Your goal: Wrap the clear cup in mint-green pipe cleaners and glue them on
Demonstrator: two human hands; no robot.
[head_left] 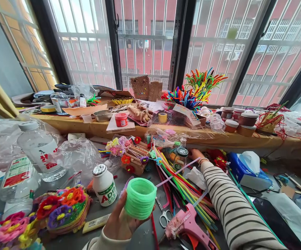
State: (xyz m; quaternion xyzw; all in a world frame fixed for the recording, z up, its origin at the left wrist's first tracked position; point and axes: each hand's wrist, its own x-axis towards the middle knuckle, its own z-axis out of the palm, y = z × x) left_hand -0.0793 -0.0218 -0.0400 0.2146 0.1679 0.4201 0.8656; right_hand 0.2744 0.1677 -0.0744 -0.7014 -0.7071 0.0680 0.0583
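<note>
My left hand (119,220) grips a round green cup (140,198) wound with green pipe cleaner, held up over the desk. A lilac pipe cleaner (178,172) runs from the cup toward my right hand. My right arm, in a striped sleeve (231,208), stretches forward. My right hand (196,154) reaches among the jars near a small dark-lidded jar (181,158); its fingers are hidden. A bundle of coloured pipe cleaners (184,187) lies under the arm.
A pink glue gun (188,224) and scissors (164,215) lie in front. A small white bottle (104,185), plastic bottles (40,151), crocheted-looking flowers (62,208), a little flower cart (135,158) and a blue tissue pack (246,170) crowd the desk. The windowsill (218,139) holds jars and pipe-cleaner bouquets.
</note>
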